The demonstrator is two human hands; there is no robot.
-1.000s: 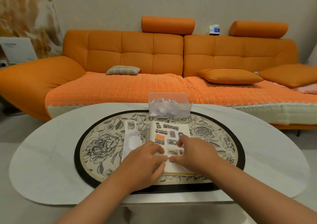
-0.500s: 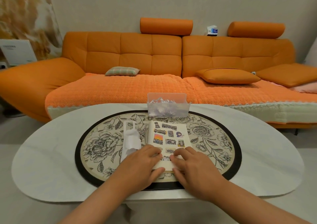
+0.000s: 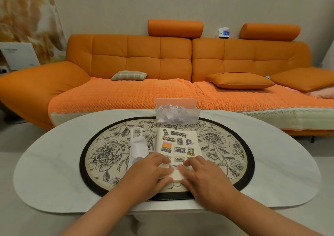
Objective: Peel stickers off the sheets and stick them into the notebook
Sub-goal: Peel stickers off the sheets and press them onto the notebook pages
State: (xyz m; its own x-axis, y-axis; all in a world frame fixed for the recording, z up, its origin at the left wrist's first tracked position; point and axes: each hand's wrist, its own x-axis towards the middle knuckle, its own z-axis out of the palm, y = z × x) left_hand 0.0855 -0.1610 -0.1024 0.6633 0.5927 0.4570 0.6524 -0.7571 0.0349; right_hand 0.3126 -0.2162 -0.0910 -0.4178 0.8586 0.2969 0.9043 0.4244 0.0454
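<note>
The notebook (image 3: 179, 141) lies open on the round floral mat, its cream page carrying several small picture stickers. My left hand (image 3: 150, 174) rests on the page's lower left part, fingers laid over it and thumb at the near edge. Flat on the lower right part lies my right hand (image 3: 204, 176), fingertips pressing the page at the bottom row of stickers. The fingertips of both hands nearly meet. A small white bit shows under my left fingers; I cannot tell what it is. White sticker sheets (image 3: 138, 147) lie just left of the notebook, partly under my left hand.
A clear plastic box (image 3: 178, 113) holding white paper scraps stands beyond the notebook at the mat's far rim. The floral mat (image 3: 108, 156) sits on a white oval table (image 3: 50, 172). An orange sofa (image 3: 162, 64) with cushions runs behind the table.
My right hand slid from higher on the page down toward me to the bottom row of stickers. My left hand stayed on the lower left part.
</note>
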